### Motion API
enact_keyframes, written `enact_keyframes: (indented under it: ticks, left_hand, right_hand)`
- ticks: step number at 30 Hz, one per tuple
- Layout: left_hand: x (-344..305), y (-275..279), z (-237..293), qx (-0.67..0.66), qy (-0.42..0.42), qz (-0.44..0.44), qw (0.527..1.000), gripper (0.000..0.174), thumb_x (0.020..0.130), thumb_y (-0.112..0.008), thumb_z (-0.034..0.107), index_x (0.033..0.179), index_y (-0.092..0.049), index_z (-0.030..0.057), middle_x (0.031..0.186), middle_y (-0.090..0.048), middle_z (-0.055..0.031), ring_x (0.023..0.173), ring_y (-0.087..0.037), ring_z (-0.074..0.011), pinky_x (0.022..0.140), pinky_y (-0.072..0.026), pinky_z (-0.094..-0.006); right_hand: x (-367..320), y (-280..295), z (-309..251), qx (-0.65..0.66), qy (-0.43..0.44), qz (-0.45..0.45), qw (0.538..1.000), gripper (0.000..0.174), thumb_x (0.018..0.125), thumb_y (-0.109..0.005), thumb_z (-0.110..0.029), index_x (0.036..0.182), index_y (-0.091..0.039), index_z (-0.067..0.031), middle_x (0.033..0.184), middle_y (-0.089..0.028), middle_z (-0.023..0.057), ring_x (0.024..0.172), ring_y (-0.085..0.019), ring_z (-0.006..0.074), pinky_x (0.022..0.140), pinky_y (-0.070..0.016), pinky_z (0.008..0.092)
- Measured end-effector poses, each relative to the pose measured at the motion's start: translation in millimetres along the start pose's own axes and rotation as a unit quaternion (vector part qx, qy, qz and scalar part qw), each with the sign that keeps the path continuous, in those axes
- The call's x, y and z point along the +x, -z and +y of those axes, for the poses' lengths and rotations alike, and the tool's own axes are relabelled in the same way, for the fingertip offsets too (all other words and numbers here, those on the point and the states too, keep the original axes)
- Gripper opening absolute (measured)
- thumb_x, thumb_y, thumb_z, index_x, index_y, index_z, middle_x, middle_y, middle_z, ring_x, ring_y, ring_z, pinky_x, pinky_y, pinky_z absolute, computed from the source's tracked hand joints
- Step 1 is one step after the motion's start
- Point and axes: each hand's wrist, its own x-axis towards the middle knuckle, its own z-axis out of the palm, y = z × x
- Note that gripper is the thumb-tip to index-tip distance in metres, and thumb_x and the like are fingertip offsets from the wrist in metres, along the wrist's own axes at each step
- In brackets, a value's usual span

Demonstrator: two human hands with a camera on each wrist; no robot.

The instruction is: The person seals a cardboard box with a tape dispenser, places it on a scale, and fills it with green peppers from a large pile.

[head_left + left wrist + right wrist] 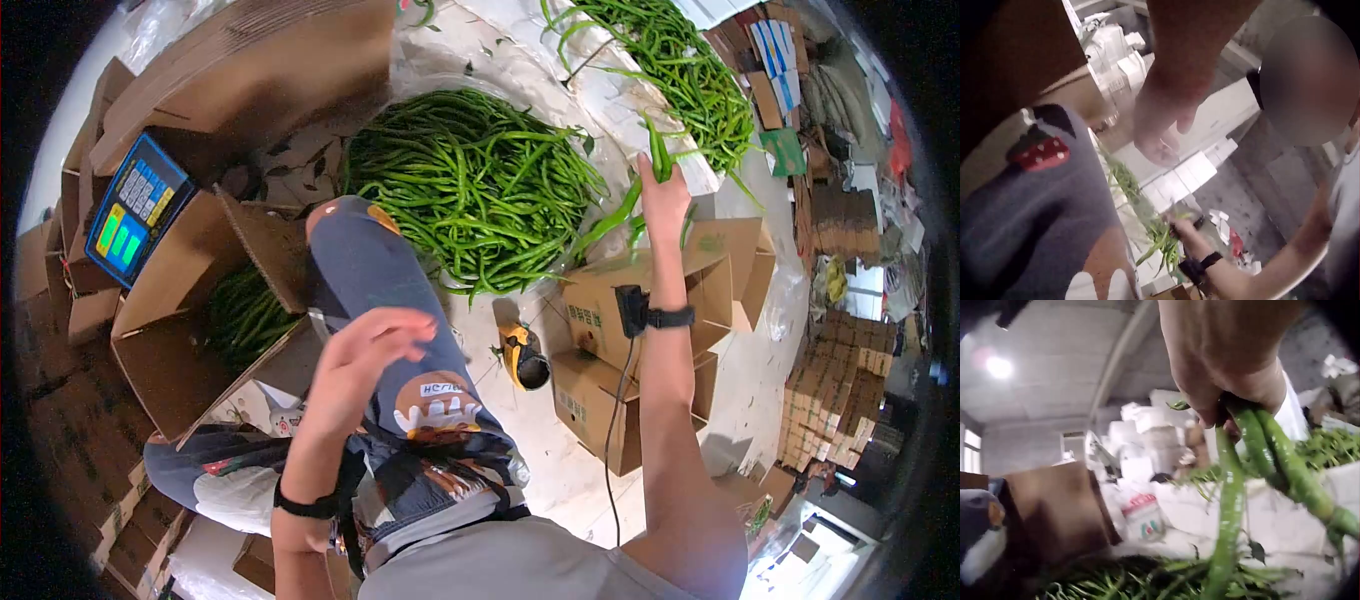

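My right hand (664,207) grips several long green chili peppers (1230,512) in a loose bunch, their ends pointing different ways. In the head view it is beside a white ledge, between a big floor pile of green chili peppers (480,180) and a second heap of peppers (675,60) at the upper right. My left hand (365,350) holds nothing; its fingers are loosely bent above my leg (375,270). Left of that leg, an open cardboard box (165,365) has peppers inside.
A digital scale (140,210) with a lit display stands at the left. Cardboard boxes (590,410) are stacked beneath my right forearm, with a yellow and black tape dispenser (520,355) on the floor nearby. More boxes (840,390) are piled at the far right.
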Motion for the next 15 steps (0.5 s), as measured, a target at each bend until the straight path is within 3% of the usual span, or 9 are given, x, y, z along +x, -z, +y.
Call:
enact_keyframes:
  ticks: [2,3,5,7,8,9,11,13,15]
  left_hand:
    - [27.5,-29.3,-19.7,0.058,-0.054,0.016,0.997,0.029,0.081,-0.054,0.009,0.107,-0.052,-0.0035,0.108,-0.054,-0.0134,0.103,-0.05,-0.018,0.086,-0.0395,-0.0315]
    - [38.6,-43.2,-29.8,0.086,-0.109,0.024,0.99,0.032,0.08,-0.056,0.008,0.108,-0.05,-0.0038,0.11,-0.052,-0.0131,0.106,-0.048,-0.0175,0.088,-0.0385,-0.0322]
    - [45.6,-67.8,-34.6,0.034,-0.073,0.005,0.997,0.034,0.079,-0.057,0.009,0.109,-0.049,-0.0038,0.105,-0.054,-0.0134,0.099,-0.052,-0.0183,0.083,-0.0414,-0.0323]
    - [48.5,-73.9,-38.7,-0.02,-0.034,-0.012,0.999,0.036,0.079,-0.059,0.009,0.11,-0.047,-0.0039,0.1,-0.056,-0.0137,0.091,-0.055,-0.0191,0.078,-0.0443,-0.0323]
    - [49.3,-60.9,-39.8,-0.033,0.041,-0.048,0.997,0.039,0.079,-0.059,0.01,0.113,-0.044,-0.0036,0.093,-0.057,-0.0136,0.079,-0.057,-0.0194,0.069,-0.046,-0.0318]
    - [49.8,-50.5,-42.2,-0.044,0.115,-0.08,0.989,0.043,0.079,-0.06,0.011,0.115,-0.041,-0.0033,0.085,-0.058,-0.0135,0.066,-0.059,-0.0198,0.06,-0.0477,-0.0313]
    - [48.9,-41.2,-46.3,-0.095,0.144,-0.007,0.985,0.046,0.08,-0.059,0.011,0.116,-0.035,-0.0024,0.072,-0.056,-0.0132,0.048,-0.053,-0.0178,0.047,-0.0448,-0.0301]
    - [43.3,-36.3,-32.5,-0.142,0.104,0.017,0.984,0.053,0.081,-0.057,0.014,0.123,-0.029,-0.0008,0.07,-0.053,-0.0116,0.045,-0.051,-0.0171,0.042,-0.0394,-0.0296]
    - [40.5,-36.7,-20.6,-0.13,0.093,0.048,0.986,0.055,0.081,-0.055,0.013,0.126,-0.026,0.0,0.07,-0.051,-0.0107,0.044,-0.049,-0.0167,0.042,-0.0383,-0.0291]
  right_hand:
    - [-33.3,42.9,-54.5,0.153,-0.034,-0.213,0.964,0.048,0.075,-0.059,-0.042,0.096,-0.057,0.0014,0.069,-0.061,0.0147,0.061,-0.059,0.021,0.058,-0.0454,0.0345]
    - [-55.1,49.3,-75.6,0.199,-0.028,-0.301,0.932,0.046,0.074,-0.061,-0.046,0.09,-0.059,-0.0037,0.064,-0.057,0.0033,0.049,-0.047,0.0078,0.043,-0.0388,0.0217]
    - [-96.0,53.0,-116.8,0.246,-0.068,-0.437,0.862,0.045,0.073,-0.063,-0.042,0.096,-0.056,-0.0038,0.068,-0.058,0.003,0.053,-0.05,0.008,0.045,-0.0409,0.0218]
    - [-134.7,27.3,-131.6,0.481,-0.058,-0.458,0.745,0.053,0.073,-0.066,-0.038,0.104,-0.049,0.0016,0.083,-0.057,0.0062,0.071,-0.055,0.0118,0.057,-0.0452,0.0244]
    - [-146.8,15.6,-133.5,0.491,-0.012,-0.407,0.77,0.052,0.076,-0.064,-0.035,0.108,-0.048,0.0028,0.09,-0.056,0.0092,0.085,-0.053,0.0141,0.073,-0.0428,0.0247]
    - [-152.5,6.0,-130.7,0.538,0.027,-0.407,0.738,0.047,0.081,-0.058,-0.033,0.111,-0.047,0.0013,0.097,-0.056,0.0106,0.093,-0.049,0.0153,0.083,-0.0377,0.026]
    - [-134.4,-0.7,-108.4,0.551,-0.022,-0.404,0.729,0.037,0.085,-0.051,-0.029,0.11,-0.05,-0.0011,0.1,-0.056,0.0083,0.093,-0.049,0.0149,0.083,-0.038,0.0272]
    - [-107.1,-68.9,-33.8,0.421,-0.048,-0.167,0.891,0.03,0.084,-0.052,-0.022,0.104,-0.049,0.0,0.094,-0.055,0.0121,0.088,-0.052,0.0199,0.077,-0.0409,0.0284]
    - [-103.1,-132.6,63.2,0.199,-0.117,0.03,0.972,0.02,0.078,-0.049,-0.007,0.097,-0.05,-0.0001,0.085,-0.057,0.0184,0.087,-0.053,0.0301,0.076,-0.0418,0.0354]
